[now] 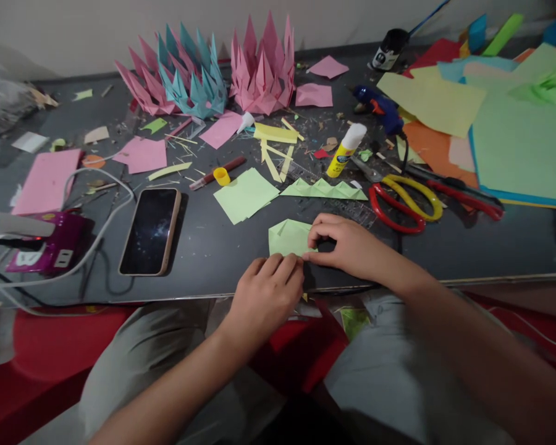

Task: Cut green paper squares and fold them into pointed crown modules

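Note:
A light green sheet of paper [287, 238], folded at its top, lies near the table's front edge. My left hand [271, 284] presses its curled fingers on the sheet's lower edge. At the right side, my right hand [340, 244] pinches the same paper between thumb and fingers. Just behind stands a folded green strip with a row of points [324, 189]. A stack of green paper squares [246, 194] lies to the left of it. An upright glue stick [346, 150] with a white top is behind the strip.
Scissors [398, 207] with red and yellow handles lie right of my hands, near a blue glue gun [380, 108]. A phone [151, 232] and a purple power adapter [50, 244] are at left. Pink [263, 74] and teal [197, 80] paper crowns stand behind; coloured sheets [523, 148] pile at right.

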The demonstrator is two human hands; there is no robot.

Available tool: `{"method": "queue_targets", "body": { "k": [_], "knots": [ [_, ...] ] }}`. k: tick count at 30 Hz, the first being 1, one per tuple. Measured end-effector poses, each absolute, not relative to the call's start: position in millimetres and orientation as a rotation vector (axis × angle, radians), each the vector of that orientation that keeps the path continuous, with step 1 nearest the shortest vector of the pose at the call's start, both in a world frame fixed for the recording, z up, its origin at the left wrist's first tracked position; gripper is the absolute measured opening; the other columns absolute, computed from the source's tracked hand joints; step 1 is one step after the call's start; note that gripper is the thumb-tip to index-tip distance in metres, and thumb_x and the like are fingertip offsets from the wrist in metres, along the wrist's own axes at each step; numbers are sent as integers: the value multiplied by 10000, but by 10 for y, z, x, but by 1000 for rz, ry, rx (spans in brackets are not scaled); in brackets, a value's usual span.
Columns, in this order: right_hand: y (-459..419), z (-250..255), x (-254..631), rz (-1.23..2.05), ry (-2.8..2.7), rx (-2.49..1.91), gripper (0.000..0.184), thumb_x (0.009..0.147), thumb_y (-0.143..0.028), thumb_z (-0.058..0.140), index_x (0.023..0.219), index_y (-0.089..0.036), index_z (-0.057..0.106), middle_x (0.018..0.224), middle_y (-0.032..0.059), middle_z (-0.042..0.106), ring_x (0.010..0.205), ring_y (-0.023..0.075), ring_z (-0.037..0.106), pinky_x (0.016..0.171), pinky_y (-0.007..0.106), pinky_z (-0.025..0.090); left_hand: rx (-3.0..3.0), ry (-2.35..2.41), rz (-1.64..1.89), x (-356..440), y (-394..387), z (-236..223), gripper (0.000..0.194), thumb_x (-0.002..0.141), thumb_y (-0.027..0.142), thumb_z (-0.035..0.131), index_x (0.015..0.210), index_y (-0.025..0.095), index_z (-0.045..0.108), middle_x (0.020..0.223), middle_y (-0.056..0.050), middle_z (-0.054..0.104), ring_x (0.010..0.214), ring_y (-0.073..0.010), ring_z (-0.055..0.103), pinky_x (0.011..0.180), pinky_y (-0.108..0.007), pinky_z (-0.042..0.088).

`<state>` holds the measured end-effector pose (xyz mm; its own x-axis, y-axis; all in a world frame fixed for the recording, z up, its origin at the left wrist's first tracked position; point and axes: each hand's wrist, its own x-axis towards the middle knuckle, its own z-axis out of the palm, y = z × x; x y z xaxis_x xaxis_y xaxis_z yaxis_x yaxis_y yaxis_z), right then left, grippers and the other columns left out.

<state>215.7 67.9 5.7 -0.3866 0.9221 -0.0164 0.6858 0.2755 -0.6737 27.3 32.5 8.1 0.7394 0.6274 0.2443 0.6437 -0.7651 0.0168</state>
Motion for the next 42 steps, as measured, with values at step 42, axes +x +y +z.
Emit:
{"method": "queue_targets", "body": {
  "k": [42],
  "knots": [
    [308, 0, 2131, 108, -2647, -1057, 221, 874, -209, 469, 1001, -152, 640, 889, 90, 659, 819, 218, 585, 685, 350, 443, -3386, -1406, -735, 162, 905, 25, 51, 761, 137, 642, 761, 150, 593, 814, -17, 573, 820, -159, 546, 730, -279, 449]
  ]
}}
